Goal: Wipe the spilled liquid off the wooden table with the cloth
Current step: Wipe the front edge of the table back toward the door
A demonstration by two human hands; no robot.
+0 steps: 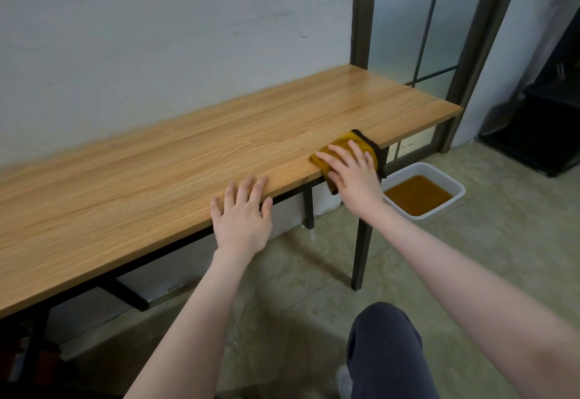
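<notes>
right hand (353,175) spread flat, pressing yellow cloth (351,144) at near edge of wooden table (157,178). left hand (241,216) spread, resting on same edge. white tub (456,189) of brown liquid on tiled floor (470,257).

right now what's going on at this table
A person is wiping the wooden table. The right hand presses a yellow cloth flat at the near edge, part of it hanging over. The left hand rests open on the edge. A white tub of brown liquid sits on the floor below.
</notes>
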